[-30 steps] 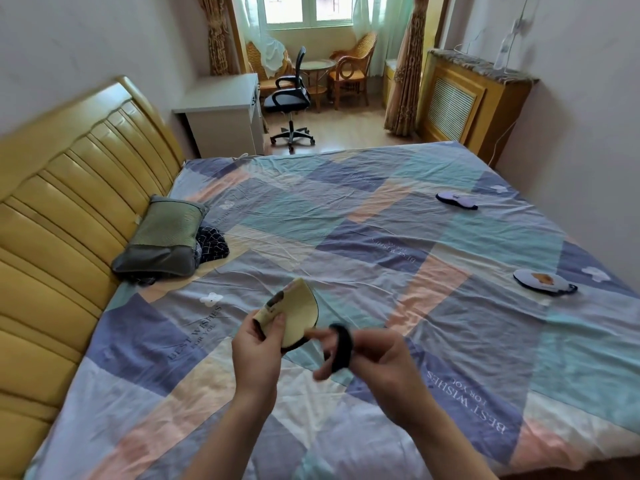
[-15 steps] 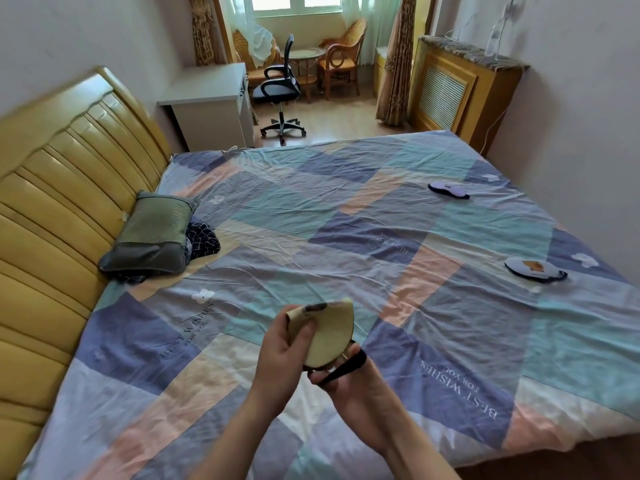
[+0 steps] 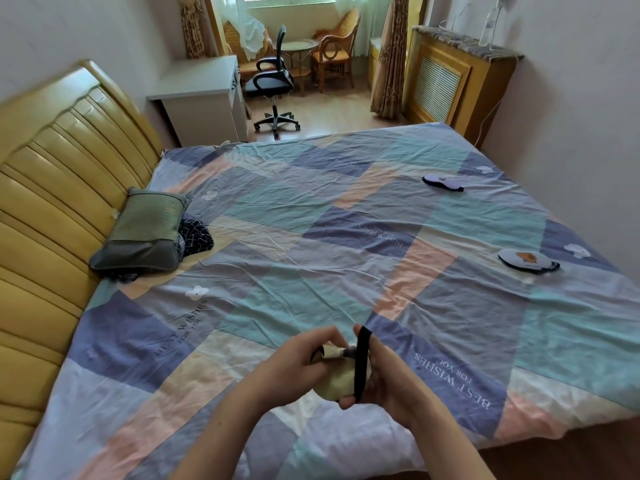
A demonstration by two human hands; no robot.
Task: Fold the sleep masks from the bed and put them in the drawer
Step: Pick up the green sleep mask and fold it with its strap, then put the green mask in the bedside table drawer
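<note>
A folded cream sleep mask (image 3: pixel 338 380) is held over the near part of the bed between both hands. My left hand (image 3: pixel 298 367) grips its upper left side. My right hand (image 3: pixel 384 375) cups it from the right, with the mask's black strap (image 3: pixel 361 362) stretched over the fingers and across the mask. Two other masks lie flat on the patchwork bedspread (image 3: pixel 311 258): a white one with an orange print (image 3: pixel 526 260) at the right, and a lilac one (image 3: pixel 442 182) farther back. No drawer can be made out.
A green pillow (image 3: pixel 143 233) and a dark checked cloth (image 3: pixel 195 237) lie by the yellow headboard (image 3: pixel 52 209) on the left. Beyond the bed stand a white desk (image 3: pixel 204 95), a black office chair (image 3: pixel 273 84) and a radiator cover (image 3: pixel 450 77) by the right wall.
The mask was held up in my left hand with the strap loose in my right. Now both hands have dropped lower and closed together, and the strap is pulled over the folded mask.
</note>
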